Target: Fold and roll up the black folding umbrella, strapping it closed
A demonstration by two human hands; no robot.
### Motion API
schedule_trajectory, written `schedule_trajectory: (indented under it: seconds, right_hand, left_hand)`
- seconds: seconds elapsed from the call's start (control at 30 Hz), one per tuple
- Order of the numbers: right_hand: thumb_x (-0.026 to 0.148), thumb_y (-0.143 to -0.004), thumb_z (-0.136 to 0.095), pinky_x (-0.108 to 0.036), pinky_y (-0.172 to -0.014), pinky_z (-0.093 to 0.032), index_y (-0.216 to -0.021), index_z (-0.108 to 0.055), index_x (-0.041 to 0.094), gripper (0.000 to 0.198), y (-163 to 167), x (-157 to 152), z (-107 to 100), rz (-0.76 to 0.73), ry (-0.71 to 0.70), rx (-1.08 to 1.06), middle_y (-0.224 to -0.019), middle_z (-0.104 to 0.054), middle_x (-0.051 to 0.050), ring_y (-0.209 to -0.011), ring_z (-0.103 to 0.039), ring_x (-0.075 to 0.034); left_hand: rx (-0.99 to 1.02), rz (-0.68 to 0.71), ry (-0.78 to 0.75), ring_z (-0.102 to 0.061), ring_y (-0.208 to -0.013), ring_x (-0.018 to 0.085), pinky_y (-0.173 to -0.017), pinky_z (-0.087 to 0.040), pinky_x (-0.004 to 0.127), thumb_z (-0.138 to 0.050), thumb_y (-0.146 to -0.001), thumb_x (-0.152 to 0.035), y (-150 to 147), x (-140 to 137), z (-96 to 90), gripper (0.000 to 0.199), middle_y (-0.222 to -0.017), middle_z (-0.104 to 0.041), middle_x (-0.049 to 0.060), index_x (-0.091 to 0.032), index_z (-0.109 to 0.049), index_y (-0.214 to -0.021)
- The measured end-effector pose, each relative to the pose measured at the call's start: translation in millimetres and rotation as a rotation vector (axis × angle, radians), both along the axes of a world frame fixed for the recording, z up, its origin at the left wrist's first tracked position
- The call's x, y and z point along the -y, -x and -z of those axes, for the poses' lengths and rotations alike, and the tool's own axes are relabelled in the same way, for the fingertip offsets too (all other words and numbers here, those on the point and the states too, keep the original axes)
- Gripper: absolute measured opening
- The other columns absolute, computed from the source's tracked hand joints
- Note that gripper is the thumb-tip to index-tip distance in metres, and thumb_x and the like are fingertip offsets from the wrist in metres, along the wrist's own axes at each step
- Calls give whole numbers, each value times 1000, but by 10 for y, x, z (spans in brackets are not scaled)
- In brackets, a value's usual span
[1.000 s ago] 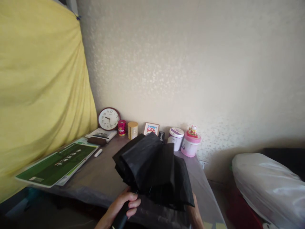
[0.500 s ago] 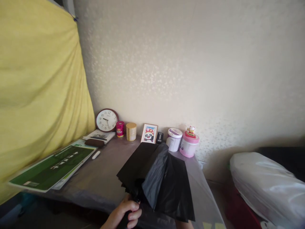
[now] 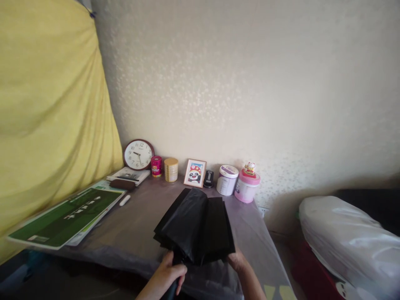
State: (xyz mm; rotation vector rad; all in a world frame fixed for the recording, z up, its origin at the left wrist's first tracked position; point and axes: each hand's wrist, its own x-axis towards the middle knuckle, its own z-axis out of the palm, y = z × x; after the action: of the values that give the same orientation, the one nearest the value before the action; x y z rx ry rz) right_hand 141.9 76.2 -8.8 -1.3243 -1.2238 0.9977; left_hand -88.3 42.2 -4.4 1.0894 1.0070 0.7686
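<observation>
A black umbrella [image 3: 187, 225], closed with its loose fabric panels fanned out, is held over the front of the table. My left hand [image 3: 170, 271] is wrapped around its dark handle at the bottom, thumb on top. At the right, my right hand [image 3: 238, 260] grips the lower edge of the fabric; its fingers are mostly hidden behind the panels. The umbrella's tip points away from me and is covered by the folds.
Along the wall stand a round clock [image 3: 139, 154], a pink tin [image 3: 156, 166], a yellow canister [image 3: 171, 170], a panda picture frame [image 3: 195, 173] and two lidded tubs. Green sheets [image 3: 71, 214] lie at the left. A white plastic-covered bundle [image 3: 346, 233] sits right of the table [image 3: 131, 233].
My right hand has come up from below the fabric to its right edge. The right panels have swung inward and the grey-lit fold has settled flatter. My left hand stays on the handle.
</observation>
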Motion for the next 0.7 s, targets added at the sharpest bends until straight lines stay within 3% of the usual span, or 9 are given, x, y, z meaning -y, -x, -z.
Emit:
schedule_trajectory:
  seconds: [0.1, 0.3, 0.4, 0.5, 0.6, 0.7]
  right_hand:
    - [47, -65, -59, -19, -40, -28, -46, -52, 17, 36, -5, -24, -38, -242, 177, -69, -34, -41, 7, -35, -35, -5]
    - [45, -70, -54, -18, -45, -31, -55, -51, 18, 31, -233, 46, -105, -285, 206, 4, -44, -47, 7, -42, -38, -6]
    - [46, -72, -51, -19, -44, -30, -57, -48, 19, 31, -394, 92, -60, -278, 255, 104, -43, -45, 7, -40, -38, -6]
    - [51, -71, -51, -19, -42, -29, -60, -48, 19, 34, -546, 129, 28, -237, 294, 179, -43, -45, 7, -39, -38, -6]
    - [56, -70, -49, -20, -42, -29, -61, -47, 19, 38, -672, 186, 123, -173, 305, 238, -43, -46, 6, -39, -40, -7]
    - [55, -71, -46, -22, -42, -33, -63, -50, 20, 36, -775, 263, 205, -91, 294, 338, -44, -47, 6, -40, -44, -10]
  left_hand:
    - [-76, -60, -37, -39, -33, 8, -36, -32, 19, -50, -62, -20, -75, -18, 119, 22, -39, -47, -12, -21, -45, -84]
    - [-319, -136, -129, -50, -40, 10, -35, -33, 18, -52, -64, -15, -204, -69, 351, 52, -56, -53, -10, -21, -39, -114]
    - [-572, -123, -316, -63, -74, 13, -61, -47, 20, -49, -63, -5, -233, -98, 388, 62, -92, -63, 2, -20, -37, -122]
    - [-877, -46, -478, -55, -107, 17, -87, -42, 22, -46, -62, 1, -269, -90, 363, 71, -131, -45, 11, -16, -32, -129]
    - [-1110, 61, -475, -61, -97, 19, -82, -44, 26, -44, -65, 1, -319, -51, 309, 78, -139, -34, 17, -13, -19, -137]
    - [-1198, 111, -470, -62, -92, 20, -78, -46, 29, -43, -68, -1, -334, -23, 258, 81, -142, -28, 21, -11, -8, -140]
